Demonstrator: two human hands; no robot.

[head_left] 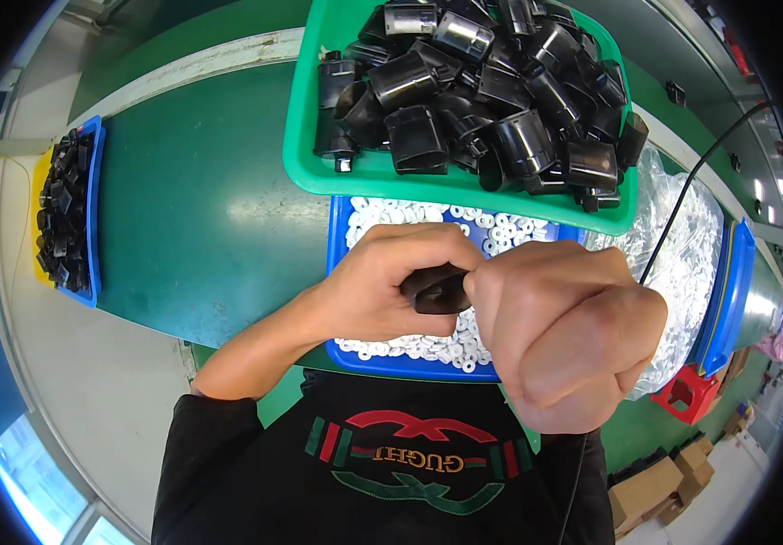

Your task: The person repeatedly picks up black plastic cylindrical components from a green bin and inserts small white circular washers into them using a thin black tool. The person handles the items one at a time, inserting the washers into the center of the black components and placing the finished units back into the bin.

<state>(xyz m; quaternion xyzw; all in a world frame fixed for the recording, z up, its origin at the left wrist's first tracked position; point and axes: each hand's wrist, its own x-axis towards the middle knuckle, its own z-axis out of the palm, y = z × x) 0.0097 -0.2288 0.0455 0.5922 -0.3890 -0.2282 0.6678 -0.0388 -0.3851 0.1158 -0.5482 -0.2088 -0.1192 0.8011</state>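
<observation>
My left hand (378, 286) is closed around a hollow black plastic part (441, 291), its open end facing up. Close against that part, my right hand (573, 336) is curled into a fist; whatever its fingers grip is hidden behind the knuckles. Both hands are over a shallow blue tray (339, 250) of small white rings (391, 213). Beyond it, a green bin (297, 145) is heaped with glossy black cup-shaped parts (418, 141).
A blue bin (96, 218) of black pieces stands at the table's far left. Clear plastic wrapping (682, 263) lies right of the tray. A black cable (682, 195) passes behind my right hand. A red stool (689, 395) and cardboard boxes (650, 490) are at lower right.
</observation>
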